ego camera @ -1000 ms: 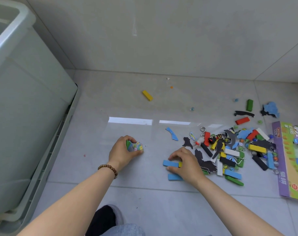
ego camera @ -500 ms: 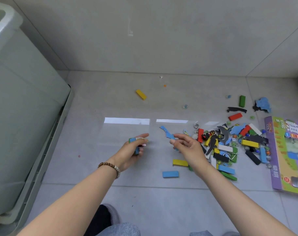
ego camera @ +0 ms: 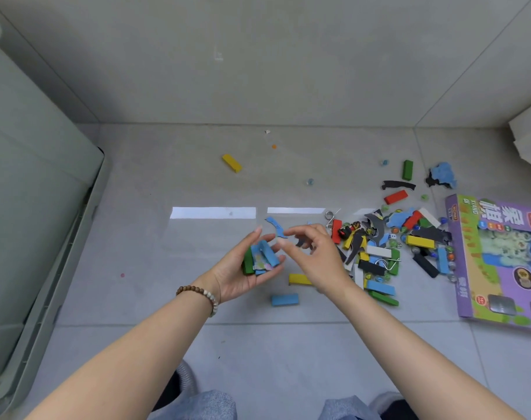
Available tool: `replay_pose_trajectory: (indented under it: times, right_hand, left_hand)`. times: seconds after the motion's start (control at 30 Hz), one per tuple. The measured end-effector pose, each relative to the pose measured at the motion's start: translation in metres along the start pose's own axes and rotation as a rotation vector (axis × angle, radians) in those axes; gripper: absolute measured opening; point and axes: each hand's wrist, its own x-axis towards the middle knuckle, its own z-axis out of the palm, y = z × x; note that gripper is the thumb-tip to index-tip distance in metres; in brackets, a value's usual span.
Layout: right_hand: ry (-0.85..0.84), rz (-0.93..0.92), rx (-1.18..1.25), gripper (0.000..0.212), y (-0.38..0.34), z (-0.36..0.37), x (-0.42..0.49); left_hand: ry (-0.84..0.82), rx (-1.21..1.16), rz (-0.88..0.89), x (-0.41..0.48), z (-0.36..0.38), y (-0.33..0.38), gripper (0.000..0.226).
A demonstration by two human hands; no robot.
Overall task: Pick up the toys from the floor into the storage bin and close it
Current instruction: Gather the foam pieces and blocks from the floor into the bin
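Both hands have lifted and met above the glossy floor tiles [ego camera: 155, 268]: left hand [ego camera: 243, 275] cups flat green and blue blocks [ego camera: 268, 253]; right hand [ego camera: 317, 257], loose-fingered, holds nothing. Rectangular toys [ego camera: 379, 256] lie heaped to the right; the smooth plastic storage bin [ego camera: 31, 183] stands left.

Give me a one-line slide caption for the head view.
Left hand holds collected blocks, right hand open beside it; toy pile and game box lie on the floor, storage bin at left.

On the purple and green cardboard game box [ego camera: 497, 262] we read "XIANG" in small white letters, upside down to us, beside large white Chinese characters. Its other labels are too small to read.
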Motion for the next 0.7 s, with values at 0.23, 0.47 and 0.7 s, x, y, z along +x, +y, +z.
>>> replay_pose_trajectory:
  times: [0.23, 0.47, 0.7]
  right_hand:
    - [-0.153, 0.141, -0.252, 0.029, 0.06, -0.024, -0.015]
    - [-0.056, 0.092, -0.375, 0.018, 0.062, -0.009, -0.011]
    - [-0.055, 0.053, 0.084, 0.018, -0.004, 0.02, -0.02]
  left_hand:
    - [0.221, 0.292, 0.051, 0.0, -0.029, -0.006, 0.009]
    - [0.259, 0.228, 0.0, -0.003, -0.029, -0.014, 0.028]
    - [0.042, 0.101, 0.031, 0.001, -0.003, -0.014, 0.052]
